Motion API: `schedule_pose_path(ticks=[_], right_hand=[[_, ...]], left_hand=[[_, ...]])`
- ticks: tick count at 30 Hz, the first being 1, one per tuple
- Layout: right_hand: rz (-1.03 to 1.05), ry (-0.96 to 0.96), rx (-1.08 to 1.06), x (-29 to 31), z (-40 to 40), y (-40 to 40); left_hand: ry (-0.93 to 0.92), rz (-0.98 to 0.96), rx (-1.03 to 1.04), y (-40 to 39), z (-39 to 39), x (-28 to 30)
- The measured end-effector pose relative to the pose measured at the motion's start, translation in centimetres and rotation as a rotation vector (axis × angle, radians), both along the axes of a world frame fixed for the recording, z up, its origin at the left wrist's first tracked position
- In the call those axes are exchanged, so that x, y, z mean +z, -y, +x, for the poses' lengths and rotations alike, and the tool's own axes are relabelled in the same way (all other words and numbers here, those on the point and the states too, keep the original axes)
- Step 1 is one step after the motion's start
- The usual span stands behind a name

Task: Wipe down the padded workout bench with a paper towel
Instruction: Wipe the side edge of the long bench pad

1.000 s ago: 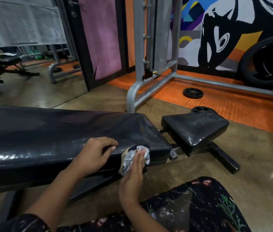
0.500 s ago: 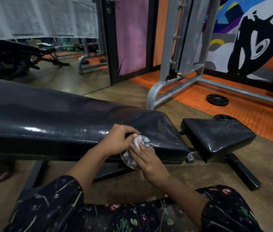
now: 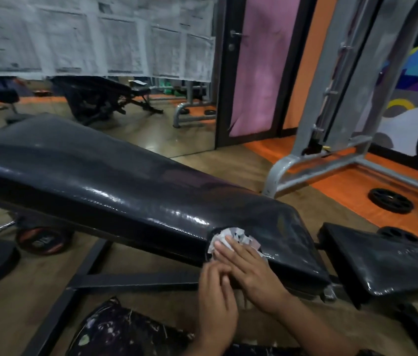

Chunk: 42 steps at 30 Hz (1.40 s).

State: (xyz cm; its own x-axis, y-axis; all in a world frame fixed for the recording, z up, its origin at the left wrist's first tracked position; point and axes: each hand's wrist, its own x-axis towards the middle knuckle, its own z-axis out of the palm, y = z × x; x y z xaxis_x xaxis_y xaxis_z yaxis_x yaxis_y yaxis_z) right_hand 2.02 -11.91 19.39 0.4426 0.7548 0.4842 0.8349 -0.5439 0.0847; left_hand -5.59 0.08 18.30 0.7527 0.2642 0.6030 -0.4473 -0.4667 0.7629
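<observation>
The black padded backrest of the workout bench runs from upper left down to centre right, its vinyl glossy with highlights. The separate seat pad sits just beyond its lower end, apart from it by a narrow gap.

The crumpled paper towel lies against the near side edge of the backrest, close to its lower end. The right hand presses it there with extended fingers laid flat over the wad; no curl round the paper is visible. The left hand sits just beside and below the right, its fingers loosely bent and overlapping the right hand's knuckles. Whether it touches the towel cannot be told.

Against the frame half a second earlier: the left hand then lay on the pad's top edge above the towel, fingers curled over it; it is now lower, off the pad, alongside the right hand. The towel remains at the same spot on the edge. The view has swung left, bringing more of the backrest and the weight plates under it into sight.

A grey steel rack frame stands on orange matting, with a loose plate lying there.
</observation>
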Motion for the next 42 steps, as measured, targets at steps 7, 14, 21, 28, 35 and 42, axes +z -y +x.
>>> schedule_pose_path(ticks=[7, 14, 21, 28, 35, 42], right_hand=[[0.105, -0.227, 0.093, 3.1, 0.1, 2.9], [0.279, -0.21, -0.042, 2.7, 0.3, 7.2], [0.06, -0.091, -0.095, 2.0, 1.7, 7.6], [0.115, -0.12, -0.41, 0.0, 3.1, 7.7], [0.173, -0.151, -0.507, -1.3, 4.2, 7.4], [0.151, -0.134, -0.528, -2.3, 4.8, 7.7]], left_hand=[[-0.021, -0.052, 0.161, 5.3, 2.2, -1.0], [-0.256, 0.09, 0.308, 9.4, 3.4, -2.7], [-0.263, -0.191, 0.508, 8.9, 6.8, 0.8], [-0.242, -0.274, 0.624, 5.4, 8.5, 1.5], [-0.271, -0.5, 0.699, 5.5, 8.2, -0.7], [-0.41, -0.912, 0.852, 8.5, 9.8, 4.7]])
